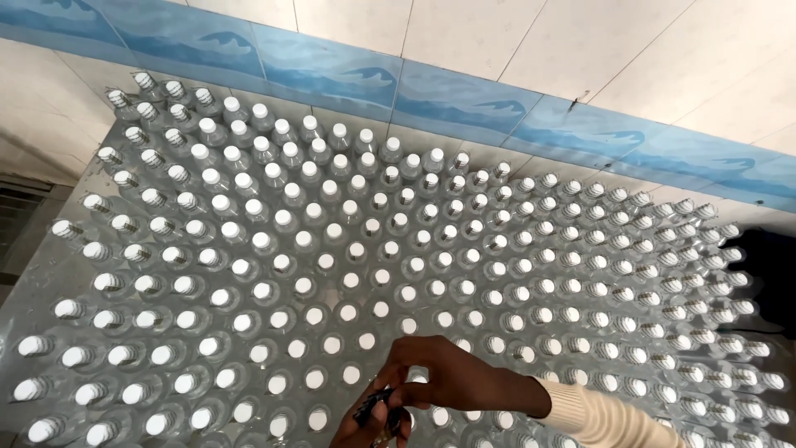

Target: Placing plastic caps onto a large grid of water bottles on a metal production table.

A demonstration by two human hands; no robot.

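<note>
Both hands: right hand (452, 377) and left hand (365, 427) are gripping a small dark object (375, 406) above capped clear bottles (274, 286) crowding the tabletop (16, 303).

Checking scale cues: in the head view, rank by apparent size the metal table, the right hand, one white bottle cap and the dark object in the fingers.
1. metal table
2. right hand
3. dark object and white bottle cap: similar; the object is partly hidden, so unranked.

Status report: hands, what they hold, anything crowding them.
Right hand and left hand together pinching a small dark object. White-capped clear bottles packed close underneath.
</note>
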